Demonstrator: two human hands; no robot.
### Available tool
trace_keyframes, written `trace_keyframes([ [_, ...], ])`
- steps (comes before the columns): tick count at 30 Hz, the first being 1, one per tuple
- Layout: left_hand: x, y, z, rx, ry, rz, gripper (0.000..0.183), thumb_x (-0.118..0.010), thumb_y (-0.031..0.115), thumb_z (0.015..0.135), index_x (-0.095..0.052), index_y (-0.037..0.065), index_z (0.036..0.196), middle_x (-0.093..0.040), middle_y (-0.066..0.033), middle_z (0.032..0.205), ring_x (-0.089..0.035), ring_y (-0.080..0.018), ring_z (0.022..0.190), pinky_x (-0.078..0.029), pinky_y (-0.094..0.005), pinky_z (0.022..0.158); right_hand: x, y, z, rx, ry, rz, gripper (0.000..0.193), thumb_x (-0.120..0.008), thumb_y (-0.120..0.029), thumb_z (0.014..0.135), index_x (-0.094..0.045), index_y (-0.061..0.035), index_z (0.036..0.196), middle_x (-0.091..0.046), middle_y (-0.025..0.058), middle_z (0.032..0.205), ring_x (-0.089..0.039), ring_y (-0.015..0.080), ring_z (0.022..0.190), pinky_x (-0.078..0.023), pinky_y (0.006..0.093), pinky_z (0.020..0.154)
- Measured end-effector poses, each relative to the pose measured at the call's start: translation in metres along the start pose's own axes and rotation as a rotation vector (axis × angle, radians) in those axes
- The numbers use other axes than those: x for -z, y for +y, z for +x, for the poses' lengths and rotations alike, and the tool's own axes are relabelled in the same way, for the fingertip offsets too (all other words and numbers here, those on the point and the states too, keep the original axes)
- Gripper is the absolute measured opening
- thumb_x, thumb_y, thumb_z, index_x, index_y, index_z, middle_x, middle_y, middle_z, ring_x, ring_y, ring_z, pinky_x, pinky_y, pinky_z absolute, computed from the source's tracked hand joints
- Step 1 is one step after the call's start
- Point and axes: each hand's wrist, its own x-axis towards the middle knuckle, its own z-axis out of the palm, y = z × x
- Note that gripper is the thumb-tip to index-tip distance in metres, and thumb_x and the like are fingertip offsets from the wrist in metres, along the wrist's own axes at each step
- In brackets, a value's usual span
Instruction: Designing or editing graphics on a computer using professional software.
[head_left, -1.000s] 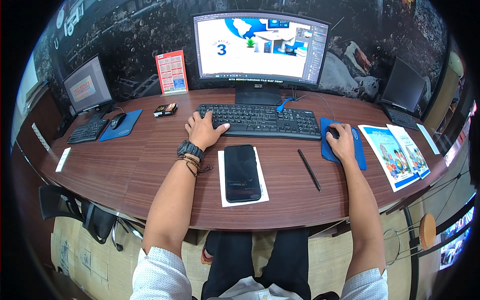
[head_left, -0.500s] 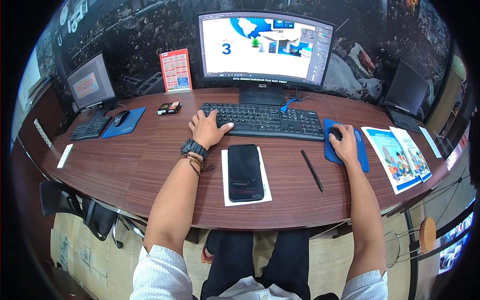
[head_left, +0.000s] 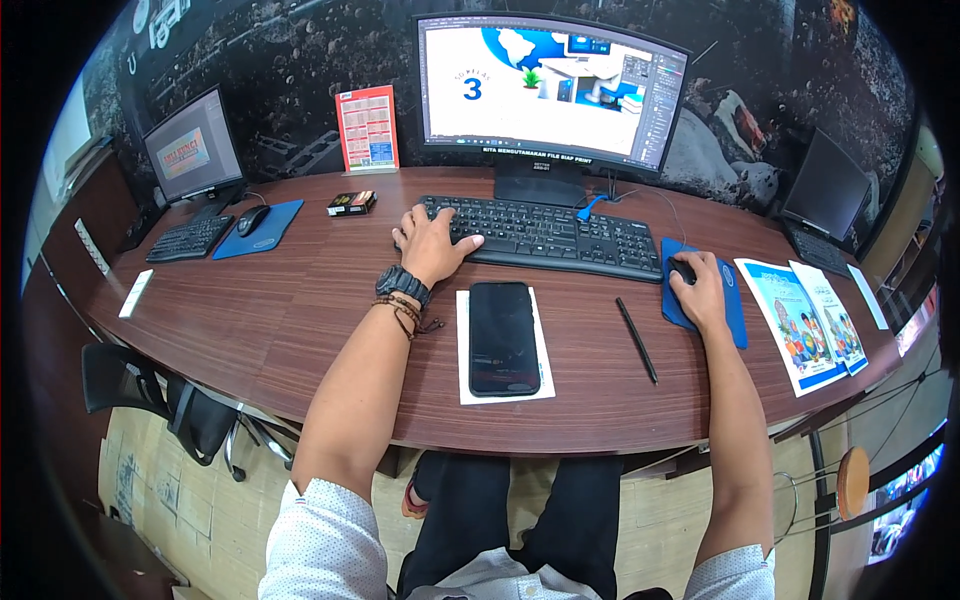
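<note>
My left hand (head_left: 432, 245) rests on the left end of a black keyboard (head_left: 550, 238), fingers spread over the keys and thumb stretched out to the right. A watch (head_left: 403, 285) and a beaded bracelet are on that wrist. My right hand (head_left: 704, 290) is curled over a black computer mouse (head_left: 683, 270) on a blue mouse pad (head_left: 738, 322), covering most of the mouse. Behind the keyboard stands a large curved monitor (head_left: 550, 115), its screen showing a design with a globe, a desk and a plant.
Between my forearms lie a black phone (head_left: 504, 340) on white paper and a black pen (head_left: 637, 340). Printed booklets (head_left: 805, 330) are at the right. A small box (head_left: 352, 203), a red calendar (head_left: 368, 130) and another monitor (head_left: 195, 150) stand left; a dark monitor (head_left: 825, 188) is far right.
The whole view has shifted slightly, so the desk things appear a little further right. My left hand stays on the keyboard and my right hand stays on the mouse.
</note>
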Motion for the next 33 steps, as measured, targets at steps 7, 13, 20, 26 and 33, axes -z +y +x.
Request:
trace_keyframes([
  [7,-0.0013,-0.0010,0.0017,0.041,-0.072,0.023,0.084,-0.071,0.058,0.082,-0.046,0.007,0.144,-0.038,-0.0280,0.140,-0.031,-0.0463,0.135,-0.023,-0.0612,0.110,0.0011,0.0010,-0.0003,0.003,-0.001,-0.004,0.034,-0.065,-0.020,0.080,-0.069,-0.0071,0.112,-0.057,0.0162,0.119,-0.057,0.0356,0.113,-0.046,0.0423,0.098],
  [13,-0.0023,-0.0030,0.0021,0.042,-0.078,0.009,0.083,-0.070,0.059,0.082,-0.046,0.008,0.144,-0.038,-0.0278,0.141,-0.031,-0.0467,0.134,-0.023,-0.0624,0.110,0.0006,0.0000,-0.0002,0.028,0.016,-0.008,0.033,-0.065,-0.020,0.080,-0.070,-0.0069,0.110,-0.058,0.0167,0.117,-0.058,0.0356,0.111,-0.047,0.0426,0.097],
  [20,-0.0021,-0.0031,0.0020,0.038,-0.079,0.007,0.083,-0.070,0.059,0.082,-0.046,0.008,0.144,-0.037,-0.0277,0.141,-0.031,-0.0471,0.134,-0.023,-0.0626,0.109,-0.0003,0.0017,-0.0001,0.066,0.032,0.011,0.032,-0.067,-0.019,0.079,-0.071,-0.0060,0.107,-0.059,0.0167,0.114,-0.059,0.0353,0.108,-0.048,0.0422,0.094],
  [26,-0.0029,-0.0038,0.0020,0.037,-0.079,0.011,0.083,-0.070,0.059,0.082,-0.046,0.009,0.144,-0.036,-0.0278,0.141,-0.031,-0.0470,0.134,-0.023,-0.0630,0.109,-0.0002,-0.0002,-0.0008,0.065,0.041,0.014,0.032,-0.068,-0.018,0.078,-0.071,-0.0055,0.107,-0.060,0.0168,0.113,-0.060,0.0354,0.107,-0.049,0.0423,0.093],
  [33,-0.0007,-0.0011,0.0014,0.038,-0.090,0.008,0.082,-0.070,0.060,0.083,-0.047,0.009,0.143,-0.038,-0.0280,0.141,-0.031,-0.0470,0.134,-0.023,-0.0625,0.109,0.0007,0.0020,-0.0004,0.075,0.035,0.024,0.031,-0.068,-0.017,0.078,-0.070,-0.0053,0.107,-0.060,0.0169,0.113,-0.060,0.0355,0.107,-0.048,0.0424,0.094],
])
